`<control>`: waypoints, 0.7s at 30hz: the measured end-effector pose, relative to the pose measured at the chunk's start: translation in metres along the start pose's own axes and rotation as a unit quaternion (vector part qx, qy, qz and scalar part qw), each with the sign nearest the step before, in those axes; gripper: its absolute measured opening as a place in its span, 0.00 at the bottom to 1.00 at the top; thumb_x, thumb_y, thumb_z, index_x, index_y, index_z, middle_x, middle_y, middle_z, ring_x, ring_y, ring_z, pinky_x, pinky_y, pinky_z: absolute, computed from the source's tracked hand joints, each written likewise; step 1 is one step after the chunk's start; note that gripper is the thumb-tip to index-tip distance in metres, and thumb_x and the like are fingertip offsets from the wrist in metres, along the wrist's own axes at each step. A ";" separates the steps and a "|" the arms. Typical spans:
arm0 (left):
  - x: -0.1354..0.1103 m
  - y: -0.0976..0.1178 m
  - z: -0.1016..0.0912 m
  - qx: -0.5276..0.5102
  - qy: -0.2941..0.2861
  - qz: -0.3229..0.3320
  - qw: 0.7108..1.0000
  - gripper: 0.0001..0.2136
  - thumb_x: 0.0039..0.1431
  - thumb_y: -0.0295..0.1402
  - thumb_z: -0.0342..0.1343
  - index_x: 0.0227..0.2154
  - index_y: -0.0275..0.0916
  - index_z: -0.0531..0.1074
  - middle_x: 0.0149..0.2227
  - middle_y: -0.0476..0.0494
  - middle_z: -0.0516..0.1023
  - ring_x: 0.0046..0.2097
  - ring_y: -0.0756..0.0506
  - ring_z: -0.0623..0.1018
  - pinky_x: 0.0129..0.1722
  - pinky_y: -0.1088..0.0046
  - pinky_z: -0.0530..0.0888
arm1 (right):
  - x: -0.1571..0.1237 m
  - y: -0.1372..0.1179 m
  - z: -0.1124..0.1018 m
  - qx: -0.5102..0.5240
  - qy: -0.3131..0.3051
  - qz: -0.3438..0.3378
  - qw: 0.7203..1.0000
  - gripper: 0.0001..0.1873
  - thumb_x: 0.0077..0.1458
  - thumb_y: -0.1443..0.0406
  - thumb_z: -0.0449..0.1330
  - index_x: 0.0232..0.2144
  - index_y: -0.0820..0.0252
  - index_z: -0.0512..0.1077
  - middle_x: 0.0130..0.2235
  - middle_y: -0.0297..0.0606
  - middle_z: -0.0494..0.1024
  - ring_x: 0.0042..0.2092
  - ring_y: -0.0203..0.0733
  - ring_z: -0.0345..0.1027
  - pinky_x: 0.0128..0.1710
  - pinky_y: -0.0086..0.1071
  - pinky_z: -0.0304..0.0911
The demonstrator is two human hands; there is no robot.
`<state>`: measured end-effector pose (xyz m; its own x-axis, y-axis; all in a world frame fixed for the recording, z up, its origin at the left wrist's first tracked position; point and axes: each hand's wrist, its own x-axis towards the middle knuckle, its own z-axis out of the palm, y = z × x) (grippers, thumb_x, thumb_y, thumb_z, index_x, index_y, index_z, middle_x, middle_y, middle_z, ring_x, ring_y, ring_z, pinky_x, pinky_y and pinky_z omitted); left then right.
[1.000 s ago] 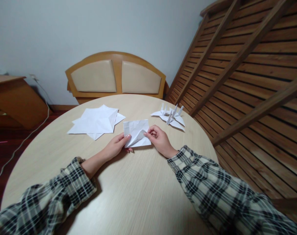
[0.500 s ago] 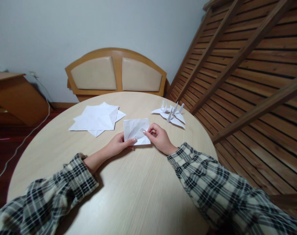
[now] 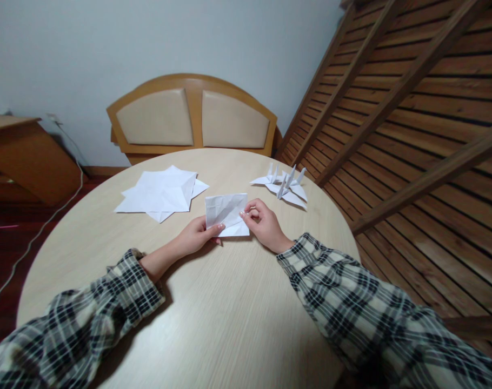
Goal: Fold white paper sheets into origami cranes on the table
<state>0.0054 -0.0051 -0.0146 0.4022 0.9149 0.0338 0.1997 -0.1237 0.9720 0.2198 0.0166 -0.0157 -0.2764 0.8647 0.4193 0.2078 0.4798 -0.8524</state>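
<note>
A creased white square of paper (image 3: 226, 212) lies on the round pale wooden table (image 3: 213, 302), partly folded. My left hand (image 3: 197, 235) pinches its near left corner, thumb on top. My right hand (image 3: 262, 222) is closed in a pinch on the paper's right edge. Both forearms in plaid sleeves rest on the table.
A loose stack of white sheets (image 3: 160, 190) lies at the back left. Folded paper cranes (image 3: 284, 185) stand at the back right. A padded wooden chair (image 3: 193, 116) is behind the table. A slatted wooden frame (image 3: 412, 108) leans at the right, a cable (image 3: 35, 237) runs at the left.
The lifted flap at the paper's near edge has been pressed flatter. Both hands stay on the paper, with the view shifted slightly.
</note>
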 end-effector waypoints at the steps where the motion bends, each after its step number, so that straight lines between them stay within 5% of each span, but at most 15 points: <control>1: 0.000 0.000 0.000 0.000 0.000 0.001 1.000 0.15 0.56 0.45 0.57 0.29 0.35 0.70 0.25 0.46 0.72 0.26 0.50 0.72 0.27 0.74 0.71 | 0.000 0.000 0.000 0.005 0.000 0.000 1.000 0.08 0.59 0.59 0.58 0.36 0.55 0.63 0.28 0.29 0.70 0.29 0.35 0.68 0.28 0.30 0.60; 12: -0.001 0.003 0.001 -0.004 0.017 0.001 1.000 0.16 0.56 0.46 0.57 0.28 0.36 0.69 0.23 0.46 0.73 0.25 0.50 0.72 0.25 0.74 0.70 | 0.000 0.000 0.001 0.019 0.003 0.004 1.000 0.11 0.59 0.59 0.58 0.35 0.54 0.58 0.24 0.25 0.66 0.26 0.35 0.64 0.24 0.29 0.56; 18: -0.001 0.000 0.000 -0.014 0.020 0.006 1.000 0.18 0.56 0.48 0.57 0.29 0.35 0.69 0.23 0.46 0.74 0.24 0.50 0.73 0.26 0.74 0.72 | 0.003 -0.001 0.001 0.058 0.021 0.020 0.998 0.28 0.55 0.59 0.62 0.54 0.55 0.56 0.25 0.25 0.69 0.26 0.35 0.65 0.27 0.31 0.62; 21: 0.000 0.000 0.000 -0.036 0.012 0.016 0.999 0.19 0.58 0.49 0.55 0.32 0.33 0.71 0.27 0.42 0.77 0.25 0.50 0.74 0.28 0.73 0.73 | 0.003 -0.001 0.003 0.085 -0.016 0.045 0.995 0.19 0.54 0.56 0.63 0.45 0.57 0.66 0.27 0.28 0.71 0.29 0.35 0.68 0.29 0.31 0.66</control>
<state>0.0055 -0.0052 -0.0144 0.3864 0.9197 0.0693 0.1221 -0.1255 0.9846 0.2160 0.0183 -0.0146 -0.2946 0.8963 0.3314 0.0712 0.3664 -0.9277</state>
